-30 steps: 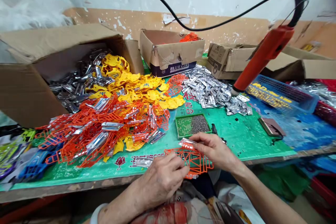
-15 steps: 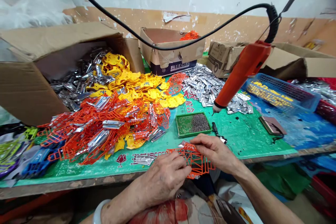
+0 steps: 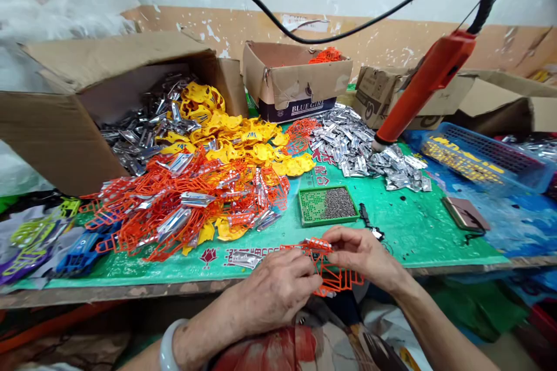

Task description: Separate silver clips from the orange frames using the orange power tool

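Note:
My left hand (image 3: pixel 282 285) is closed on the near left part of an orange plastic lattice frame (image 3: pixel 337 279) at the table's front edge. The thumb and fingers of my right hand (image 3: pixel 361 252) pinch the frame's upper right part, where a bit of silver metal shows. My fingers cover much of the frame. A loose silver metal clip (image 3: pixel 246 259) lies on the green table cover just left of my left hand. Beyond my hands sits a green perforated tray (image 3: pixel 307 218) with many small dark screws (image 3: pixel 340 203) in its right half.
An orange electric screwdriver (image 3: pixel 429 87) hangs at the right from a black cable. Piles of orange frames (image 3: pixel 148 214), yellow parts (image 3: pixel 226 133) and silver clips (image 3: pixel 348 139) cover the table. Around them stand cardboard boxes (image 3: pixel 300 78), a blue basket (image 3: pixel 522 177) and a brown notebook (image 3: pixel 463 213).
The view has shifted, so the table's things appear further right. The screwdriver hangs slightly differently, its tip now over the silver pile. Both hands remain on the frame, the right fingers slightly shifted.

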### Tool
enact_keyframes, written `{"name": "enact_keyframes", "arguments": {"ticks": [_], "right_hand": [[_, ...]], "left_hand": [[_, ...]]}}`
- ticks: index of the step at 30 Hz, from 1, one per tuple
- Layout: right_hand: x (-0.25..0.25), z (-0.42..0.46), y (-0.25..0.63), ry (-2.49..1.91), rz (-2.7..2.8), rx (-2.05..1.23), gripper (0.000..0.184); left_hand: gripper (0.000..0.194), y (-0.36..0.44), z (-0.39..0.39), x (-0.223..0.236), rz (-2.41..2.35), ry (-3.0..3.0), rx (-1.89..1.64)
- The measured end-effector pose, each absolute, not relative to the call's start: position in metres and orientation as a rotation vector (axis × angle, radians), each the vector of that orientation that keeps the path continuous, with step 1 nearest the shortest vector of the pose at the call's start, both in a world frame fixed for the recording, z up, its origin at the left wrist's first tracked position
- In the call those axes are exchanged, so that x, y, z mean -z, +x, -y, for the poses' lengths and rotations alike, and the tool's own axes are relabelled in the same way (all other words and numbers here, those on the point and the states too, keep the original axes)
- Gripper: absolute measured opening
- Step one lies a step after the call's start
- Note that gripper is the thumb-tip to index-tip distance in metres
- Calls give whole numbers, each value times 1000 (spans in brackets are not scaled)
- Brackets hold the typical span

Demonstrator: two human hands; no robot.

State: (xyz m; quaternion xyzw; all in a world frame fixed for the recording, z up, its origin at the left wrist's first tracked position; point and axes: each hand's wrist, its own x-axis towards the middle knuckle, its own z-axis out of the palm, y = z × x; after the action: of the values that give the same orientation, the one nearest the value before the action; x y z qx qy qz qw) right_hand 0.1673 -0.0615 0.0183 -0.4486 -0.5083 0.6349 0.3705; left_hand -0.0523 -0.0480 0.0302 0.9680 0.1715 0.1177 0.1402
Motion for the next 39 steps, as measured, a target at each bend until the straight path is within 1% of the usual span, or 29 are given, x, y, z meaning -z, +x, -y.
{"name": "enact_keyframes", "arguments": {"ticks": [4, 6, 8, 9, 10, 12, 13, 15, 18, 21, 24, 28, 31, 36, 39], "right_hand": [[-10, 62, 166, -1170, 1197, -1664, 22], [-7, 62, 167, -1189, 1143, -1682, 23], [-5, 62, 168, -1191, 1065, -1711, 22], [-4, 62, 168, -1189, 1031, -1724, 21], [-3, 62, 168, -1188, 1007, -1731, 21], [-1, 62, 167, -1197, 980, -1750, 21], [1, 62, 167, -1202, 967, -1763, 22], [3, 62, 165, -1207, 931, -1789, 24], [3, 61, 164, -1203, 901, -1800, 25], [0, 59, 163, -1191, 926, -1788, 25], [-3, 59, 164, -1178, 1018, -1742, 23], [0, 59, 162, -1220, 996, -1657, 34], [3, 59, 158, -1247, 983, -1572, 35], [3, 58, 156, -1270, 1017, -1501, 37], [3, 57, 158, -1302, 1076, -1512, 35]], "left_hand": [[17, -51, 48, -33, -492, 2781, -307], [13, -50, 48, -38, -469, 2719, -370], [25, -51, 47, -45, -485, 2584, -511], [29, -52, 44, -48, -544, 2496, -601], [29, -53, 41, -51, -636, 2399, -682], [24, -56, 30, -54, -853, 2204, -737], [25, -57, 22, -54, -937, 2120, -703], [30, -59, 7, -51, -988, 1997, -525], [39, -57, -9, -43, -896, 1768, -257], [38, -50, -9, -35, -736, 1390, -130], [36, -41, 0, -28, -663, 1065, -127], [36, -35, 6, -21, -716, 877, -236], [37, -34, 6, -18, -766, 810, -324], [37, -36, 5, -16, -782, 816, -336], [33, -36, 4, -15, -790, 796, -337]]}}
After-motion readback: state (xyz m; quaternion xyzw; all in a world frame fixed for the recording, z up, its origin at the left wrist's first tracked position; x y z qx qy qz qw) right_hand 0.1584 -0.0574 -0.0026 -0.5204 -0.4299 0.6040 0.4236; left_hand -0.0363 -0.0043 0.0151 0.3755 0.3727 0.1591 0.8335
